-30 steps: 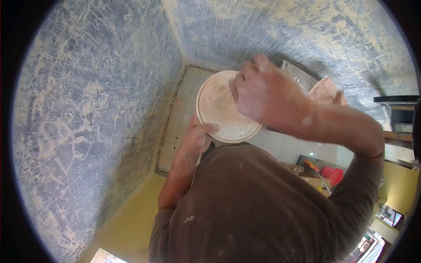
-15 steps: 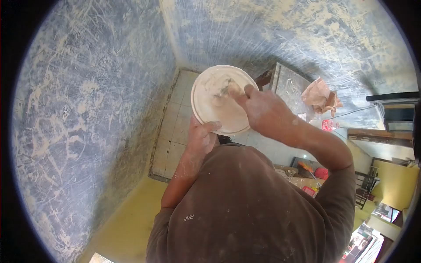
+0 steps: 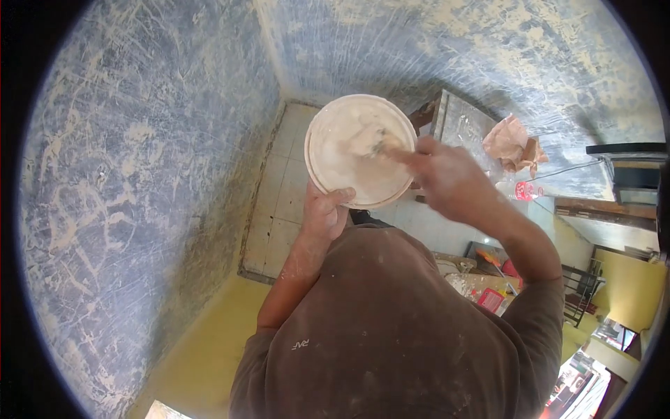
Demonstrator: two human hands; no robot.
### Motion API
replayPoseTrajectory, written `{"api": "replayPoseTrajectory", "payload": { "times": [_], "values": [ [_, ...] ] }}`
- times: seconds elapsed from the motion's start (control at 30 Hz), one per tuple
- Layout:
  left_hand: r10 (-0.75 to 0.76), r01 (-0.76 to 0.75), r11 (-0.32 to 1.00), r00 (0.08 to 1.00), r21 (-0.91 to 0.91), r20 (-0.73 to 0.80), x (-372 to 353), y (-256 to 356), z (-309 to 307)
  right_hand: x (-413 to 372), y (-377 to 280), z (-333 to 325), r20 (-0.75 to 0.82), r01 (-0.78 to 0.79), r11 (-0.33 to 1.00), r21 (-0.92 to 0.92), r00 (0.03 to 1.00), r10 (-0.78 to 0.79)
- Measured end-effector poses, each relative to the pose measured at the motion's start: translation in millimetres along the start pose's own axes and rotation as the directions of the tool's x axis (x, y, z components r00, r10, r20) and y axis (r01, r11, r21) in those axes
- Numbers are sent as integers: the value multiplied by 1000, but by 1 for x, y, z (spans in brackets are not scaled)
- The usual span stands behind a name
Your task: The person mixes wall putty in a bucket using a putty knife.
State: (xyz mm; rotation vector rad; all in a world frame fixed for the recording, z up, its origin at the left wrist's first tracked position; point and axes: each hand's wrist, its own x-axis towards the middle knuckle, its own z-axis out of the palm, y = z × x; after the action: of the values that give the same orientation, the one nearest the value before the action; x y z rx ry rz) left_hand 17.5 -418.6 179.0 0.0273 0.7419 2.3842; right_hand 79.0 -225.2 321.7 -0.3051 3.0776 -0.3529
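My left hand (image 3: 325, 211) holds a round white bucket lid (image 3: 310, 159) from below, with the thumb pressed over its near rim. Pale, wet-looking putty (image 3: 359, 174) is spread across the lid's face. My right hand (image 3: 452, 180) is closed around the handle of a putty knife (image 3: 396, 153), blurred by motion. The knife's front end lies in the putty near the middle of the lid, its exact outline smeared and partly coated.
Scraped, patchy blue-grey walls (image 3: 132, 160) meet in a corner ahead. To the right, a dusty table (image 3: 467, 126) stands near crumpled brown paper (image 3: 513, 143) and a red-labelled bottle (image 3: 523, 190). A red tray (image 3: 490, 300) lies lower right, above tiled floor level.
My right hand and the putty knife have moved right and slightly down across the lid. The putty is spread differently, and the lid sits a little higher in view.
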Motion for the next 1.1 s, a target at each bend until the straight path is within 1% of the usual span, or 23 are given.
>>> {"api": "replayPoseTrajectory", "payload": {
  "times": [0.07,0.1,0.17,0.2,0.23,0.27,0.33,0.4,0.47,0.63,0.67,0.73,0.8,0.83,0.9,0.93,1.0,1.03,1.1],
  "values": [
    [-11,11,1000,1000,15,7,-1,3,0,-1,1,-18,51,-84,996,38,995,82],
    [-14,14,1000,1000,-4,-5,-2,6,3,-5,0,-11,76,-84,996,0,994,84],
    [-19,19,999,1000,-27,-5,-1,4,5,-13,-6,19,52,-98,995,-16,994,99],
    [-2,2,1000,1000,-23,-23,0,0,4,-12,-9,26,33,-110,994,-28,993,110],
    [18,-18,1000,999,-16,-46,0,-2,2,-8,-9,24,56,-118,992,-35,991,120],
    [20,-21,1000,999,-10,-45,0,-3,1,-4,-7,17,51,-116,993,-32,992,118],
    [63,-62,998,997,15,-47,1,-5,3,2,-5,1,-55,-73,992,102,995,79],
    [38,-38,999,999,-2,-27,-2,-3,12,6,-12,4,-45,-97,991,89,994,101],
    [15,-15,1000,1000,-18,4,-2,-3,14,8,-16,22,-52,-85,996,-2,995,85],
    [83,-85,995,995,-50,-48,-1,-2,1,3,-4,13,-51,-44,998,34,998,46],
    [85,-88,994,995,-57,-55,-2,-2,1,4,-3,15,-45,-50,998,36,998,52],
    [38,-40,997,999,-61,-29,-1,0,5,5,-6,15,-43,-57,998,33,997,58],
    [61,-63,996,998,-66,-35,3,-4,0,6,-14,13,74,-50,999,12,996,49],
    [80,-84,994,996,-72,-48,4,-4,-3,8,-13,5,73,-44,999,11,996,44],
    [90,-93,993,994,-68,-57,5,0,-5,6,-9,-13,113,-140,990,7,984,138],
    [93,-97,993,994,-63,-61,3,0,-6,4,-9,-10,122,-141,990,9,983,139],
    [91,-93,994,994,-51,-54,4,-1,-8,1,-6,2,176,-18,1000,-15,984,20],
    [91,-93,995,995,-42,-44,6,-3,-8,2,-7,12,21,15,1000,13,1000,-16],
    [105,-107,994,994,-38,-39,8,-4,-10,10,-1,13,-2,32,999,10,1000,-32]
  ]
}}
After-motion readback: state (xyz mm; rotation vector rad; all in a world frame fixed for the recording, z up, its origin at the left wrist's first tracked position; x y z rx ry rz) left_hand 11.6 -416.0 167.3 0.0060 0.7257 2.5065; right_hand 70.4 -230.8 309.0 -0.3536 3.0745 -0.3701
